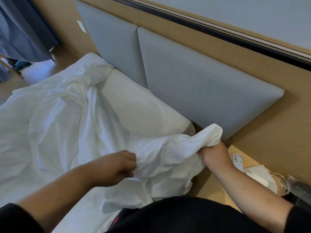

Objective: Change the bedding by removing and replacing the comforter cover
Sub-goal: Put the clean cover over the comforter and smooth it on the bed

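Now, right hand (213, 153): gripping a bunched corner of the cover (101, 132) near the headboard (202, 84).
Left hand (117, 167): pinching a fold, fingers curled.
Cover: lying rumpled across the bed (143, 111).

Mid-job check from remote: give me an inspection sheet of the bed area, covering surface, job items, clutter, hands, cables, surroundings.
Surface: mattress bare near the headboard, the rest under white fabric.
Job's things: white comforter cover, crumpled across the bed, one corner bunched and lifted toward the headboard.
Clutter: remote control, white paper and glassware on the bedside table.
Hands: right hand grips the lifted corner; left hand pinches a fold nearer the body.
Cables: nothing seen.
Surroundings: grey padded headboard, wooden wall panel, blue curtain far left.
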`<state>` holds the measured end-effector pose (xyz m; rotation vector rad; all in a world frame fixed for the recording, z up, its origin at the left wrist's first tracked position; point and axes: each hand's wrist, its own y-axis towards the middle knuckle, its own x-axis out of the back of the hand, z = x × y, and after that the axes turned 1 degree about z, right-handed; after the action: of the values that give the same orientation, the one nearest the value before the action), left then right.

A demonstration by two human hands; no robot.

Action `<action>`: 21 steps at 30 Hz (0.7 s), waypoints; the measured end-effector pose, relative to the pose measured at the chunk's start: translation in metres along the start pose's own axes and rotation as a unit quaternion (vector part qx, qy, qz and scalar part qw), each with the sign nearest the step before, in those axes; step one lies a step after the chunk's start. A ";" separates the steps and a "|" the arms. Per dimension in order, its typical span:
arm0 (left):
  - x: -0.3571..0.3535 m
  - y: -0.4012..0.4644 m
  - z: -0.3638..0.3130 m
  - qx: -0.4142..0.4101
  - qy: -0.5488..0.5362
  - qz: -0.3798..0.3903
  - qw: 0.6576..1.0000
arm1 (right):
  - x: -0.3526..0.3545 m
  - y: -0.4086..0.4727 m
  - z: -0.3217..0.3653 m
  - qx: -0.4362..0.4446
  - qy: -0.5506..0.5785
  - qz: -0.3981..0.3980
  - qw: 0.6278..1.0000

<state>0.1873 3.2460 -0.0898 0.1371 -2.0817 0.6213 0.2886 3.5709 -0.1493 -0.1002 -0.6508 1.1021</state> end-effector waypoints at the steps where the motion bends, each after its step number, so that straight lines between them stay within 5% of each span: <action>1: -0.014 0.005 -0.003 0.005 -0.004 0.046 0.999 | -0.002 0.005 0.004 0.004 -0.002 -0.006 1.000; 6: -0.051 0.039 0.007 0.078 -0.066 0.091 0.991 | -0.010 0.020 0.022 0.043 -0.009 -0.017 0.999; 10: -0.055 0.064 0.031 0.258 -0.284 -0.090 0.919 | -0.008 0.018 0.019 0.013 0.070 0.010 0.997; 15: -0.062 0.097 0.046 0.244 -0.044 -0.021 0.969 | -0.012 0.007 0.017 0.050 0.125 0.118 0.984; 21: -0.072 0.115 0.053 0.191 0.035 0.014 0.981 | -0.006 0.005 0.011 0.087 0.132 0.088 0.983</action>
<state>0.1503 3.3103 -0.2153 0.3000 -1.8801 1.0248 0.2771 3.5651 -0.1448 -0.1518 -0.3105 1.2864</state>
